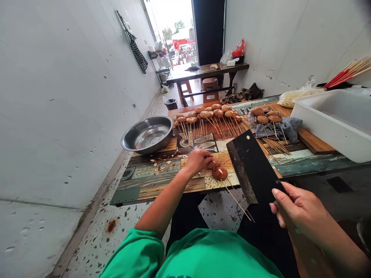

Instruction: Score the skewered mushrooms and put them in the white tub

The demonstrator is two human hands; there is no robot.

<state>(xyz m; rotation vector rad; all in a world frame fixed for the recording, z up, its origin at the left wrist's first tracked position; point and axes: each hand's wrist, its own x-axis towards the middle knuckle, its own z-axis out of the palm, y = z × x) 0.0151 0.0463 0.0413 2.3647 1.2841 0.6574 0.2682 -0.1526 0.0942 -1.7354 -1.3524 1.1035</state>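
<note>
My right hand [292, 204] grips the handle of a broad black cleaver [252, 164], its blade slanting up and to the left beside the table's front edge. At the near edge lies a skewered mushroom [219, 173] with a brown cap and a pale cut mark; two thin sticks run from here past the edge. Just behind it, the fingers of my left hand [199, 160] close on a second mushroom [215, 163], which they partly cover. Farther back, many brown mushrooms on skewers [216, 112] lie piled in rows, several with pale cuts on their caps.
A metal basin [147, 135] stands at the left, with pale and brown scraps [164, 164] near it. More skewered mushrooms [262, 119] rest on a grey cloth [291, 127]. To the right are a wooden board [314, 142] and a white tub [333, 125].
</note>
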